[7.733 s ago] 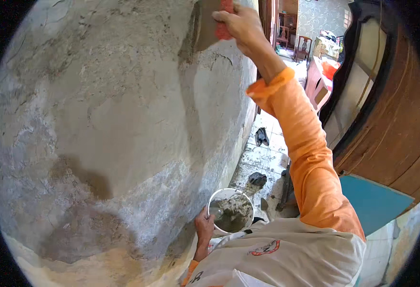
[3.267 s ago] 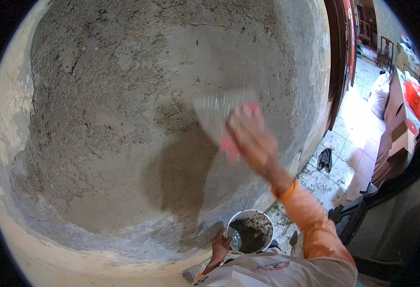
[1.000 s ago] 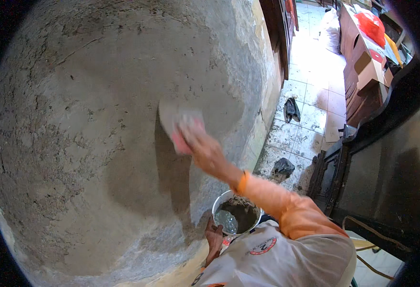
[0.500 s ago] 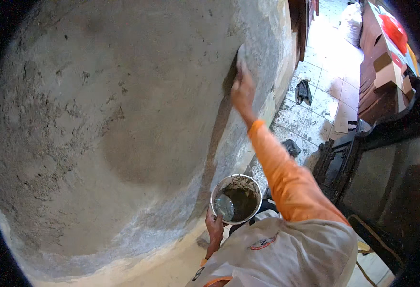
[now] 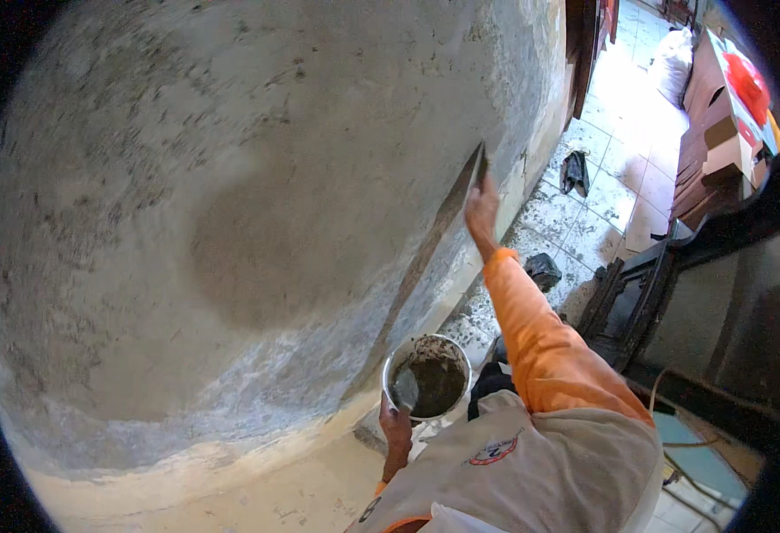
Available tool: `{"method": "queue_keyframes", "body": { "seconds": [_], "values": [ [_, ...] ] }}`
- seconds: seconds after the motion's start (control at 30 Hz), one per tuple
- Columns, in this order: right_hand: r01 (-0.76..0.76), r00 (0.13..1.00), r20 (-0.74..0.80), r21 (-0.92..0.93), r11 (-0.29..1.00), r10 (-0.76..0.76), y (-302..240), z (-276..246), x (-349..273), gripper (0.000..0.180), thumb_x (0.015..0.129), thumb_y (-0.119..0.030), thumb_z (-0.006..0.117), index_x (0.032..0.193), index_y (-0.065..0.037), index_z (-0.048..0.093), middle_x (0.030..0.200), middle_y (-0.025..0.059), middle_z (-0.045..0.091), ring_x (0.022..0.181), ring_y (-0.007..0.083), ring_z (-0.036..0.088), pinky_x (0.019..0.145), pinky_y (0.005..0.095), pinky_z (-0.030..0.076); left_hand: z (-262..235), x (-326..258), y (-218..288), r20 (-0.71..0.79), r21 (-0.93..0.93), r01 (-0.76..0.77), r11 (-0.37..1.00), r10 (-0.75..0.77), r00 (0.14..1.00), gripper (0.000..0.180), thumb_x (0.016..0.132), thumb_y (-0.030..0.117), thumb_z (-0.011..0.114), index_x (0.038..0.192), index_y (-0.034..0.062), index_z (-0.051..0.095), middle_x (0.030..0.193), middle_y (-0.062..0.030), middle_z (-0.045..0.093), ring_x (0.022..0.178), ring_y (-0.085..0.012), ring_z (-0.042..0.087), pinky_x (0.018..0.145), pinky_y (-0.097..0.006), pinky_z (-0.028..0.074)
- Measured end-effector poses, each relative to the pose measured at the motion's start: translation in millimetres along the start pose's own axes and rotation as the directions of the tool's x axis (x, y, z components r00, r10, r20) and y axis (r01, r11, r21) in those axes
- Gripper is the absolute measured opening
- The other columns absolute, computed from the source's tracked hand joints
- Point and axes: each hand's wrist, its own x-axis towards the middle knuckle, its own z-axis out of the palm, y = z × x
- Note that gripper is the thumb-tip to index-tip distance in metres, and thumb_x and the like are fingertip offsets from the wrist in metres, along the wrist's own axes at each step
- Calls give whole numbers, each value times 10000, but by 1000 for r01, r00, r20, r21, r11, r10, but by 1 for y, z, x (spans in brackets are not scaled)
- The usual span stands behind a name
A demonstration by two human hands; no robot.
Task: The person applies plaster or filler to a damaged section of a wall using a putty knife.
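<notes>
We see little change from half a second ago: the right arm stays stretched up along the wall, though the hand now sits a touch lower and further right in the view, and the tool shows only as a thin dark edge. A second ago that same hand was pressed flat against the middle of the wall, with the blade's broad face showing.

Going left to right, the plastered wall fills most of the view, grey and rough, with a darker damp patch near its middle and a pale band along its foot. Below it, our left hand grips the small round bucket by its near rim, fingers curled shut around it; dark wet mortar lies inside. The bucket hangs just off the wall's lower edge, near our chest.

Further right, our right hand is closed on the trowel, whose blade stands edge-on against the wall just above the fingers; we cannot tell exactly how the fingers wrap the handle. The orange sleeve runs down from it. Beyond lie the tiled floor and dark wooden furniture.
</notes>
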Motion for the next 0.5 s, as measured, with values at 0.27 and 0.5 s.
{"method": "queue_keyframes", "body": {
  "seconds": [0.27, 0.5],
  "values": [
    [-39, 909, 417, 82, 996, 1, -69, 25, -300, 414, 991, -61, 539, 1393, 34, 570, 1383, 257, 621, 1303, 426, 573, 1102, 442, 443, -62, -79, -54, -163, -118, 244, 963, -261, 952, 823, 850, -78, 569, 1628, 25, 323, 803, -87, 702, 542, -131, 584, 533, -278, 508],
    [-740, 532, 741, 171, 651, 410, 55, -87, -461, 252, 933, -100, 692, 1175, -31, 685, 1072, 65, 730, 963, 203, 693, 842, 352, 536, -132, -145, -141, -111, -289, 30, 957, -65, 992, 607, 854, -1, 526, 1459, -49, 525, 868, -118, 718, 667, -145, 614, 574, -341, 501]
  ]
}}
